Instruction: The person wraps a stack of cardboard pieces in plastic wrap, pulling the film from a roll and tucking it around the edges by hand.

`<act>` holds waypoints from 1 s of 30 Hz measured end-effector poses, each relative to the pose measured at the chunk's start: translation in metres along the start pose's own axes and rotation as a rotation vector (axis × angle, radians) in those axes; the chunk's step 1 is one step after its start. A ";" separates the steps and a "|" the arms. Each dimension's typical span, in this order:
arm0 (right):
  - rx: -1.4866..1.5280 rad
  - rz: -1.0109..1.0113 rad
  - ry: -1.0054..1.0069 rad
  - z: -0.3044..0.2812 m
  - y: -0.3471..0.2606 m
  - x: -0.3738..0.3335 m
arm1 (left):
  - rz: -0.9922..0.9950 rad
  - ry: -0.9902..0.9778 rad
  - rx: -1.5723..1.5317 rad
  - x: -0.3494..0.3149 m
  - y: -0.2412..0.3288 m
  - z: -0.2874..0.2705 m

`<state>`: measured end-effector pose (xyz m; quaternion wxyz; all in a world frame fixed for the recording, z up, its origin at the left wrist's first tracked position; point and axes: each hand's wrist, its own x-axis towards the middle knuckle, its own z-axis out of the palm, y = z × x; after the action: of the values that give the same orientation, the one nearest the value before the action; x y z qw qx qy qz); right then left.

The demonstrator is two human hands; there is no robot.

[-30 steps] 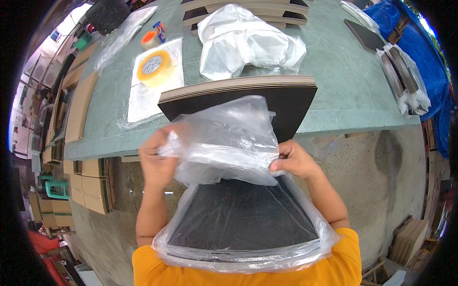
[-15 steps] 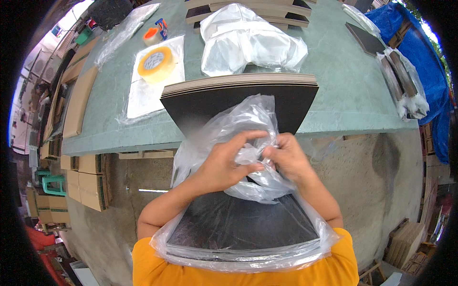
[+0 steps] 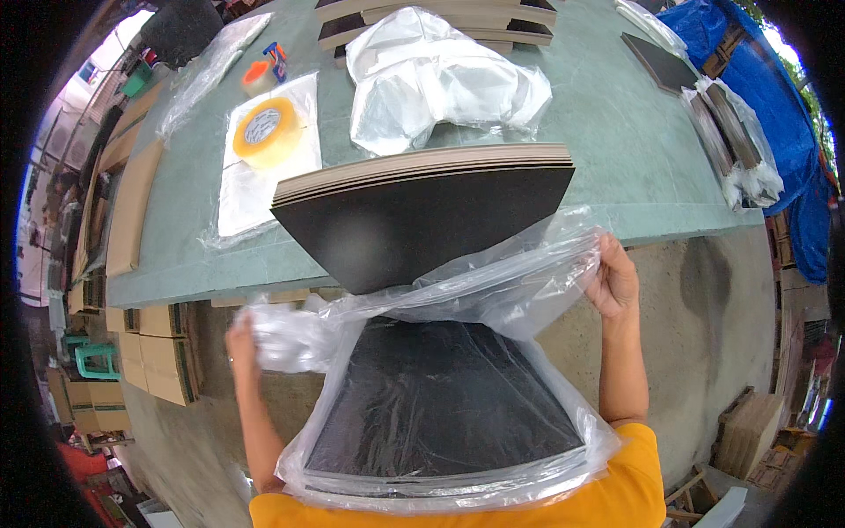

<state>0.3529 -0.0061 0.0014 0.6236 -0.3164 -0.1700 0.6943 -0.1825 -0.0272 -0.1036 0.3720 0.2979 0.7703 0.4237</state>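
Observation:
A clear plastic bag (image 3: 528,273) surrounds a stack of black boards (image 3: 440,396) held against my body. Its loose mouth is stretched sideways between my two hands. My right hand (image 3: 613,275) is closed on the bag's edge at the right. Out to the left, my left hand (image 3: 242,341) is blurred and grips a bunched part of the same plastic. Just beyond the bag, a bare stack of black boards (image 3: 422,211) with pale edges leans at the table's near edge, touched by neither hand.
On the green table (image 3: 607,132) lie a roll of clear tape (image 3: 264,132) on white plastic sheets (image 3: 295,176), a tape dispenser (image 3: 275,62), crumpled white plastic (image 3: 440,79) and more boards (image 3: 519,22). Wrapped boards (image 3: 726,128) sit at right. Cardboard boxes (image 3: 158,356) stand lower left.
My hands have moved from close together over the bag's gathered mouth to wide apart, stretching the plastic sideways. The view has shifted slightly.

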 end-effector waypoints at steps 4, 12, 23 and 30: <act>-0.429 0.119 -0.287 0.014 0.025 0.001 | 0.826 0.271 0.338 -0.024 0.073 0.003; -0.352 0.263 -0.482 0.073 0.061 0.002 | 0.682 -1.133 0.117 -0.139 0.182 0.152; -0.685 0.126 -0.349 0.066 0.055 0.000 | 0.834 -1.019 0.075 -0.155 0.195 0.171; -0.118 0.236 -0.560 0.082 0.065 0.007 | 0.587 -0.955 0.049 -0.127 0.164 0.145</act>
<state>0.2504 0.0028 0.0199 0.4480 -0.1662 -0.3373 0.8111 0.0306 0.0131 0.0279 0.5390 0.6669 0.4109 0.3096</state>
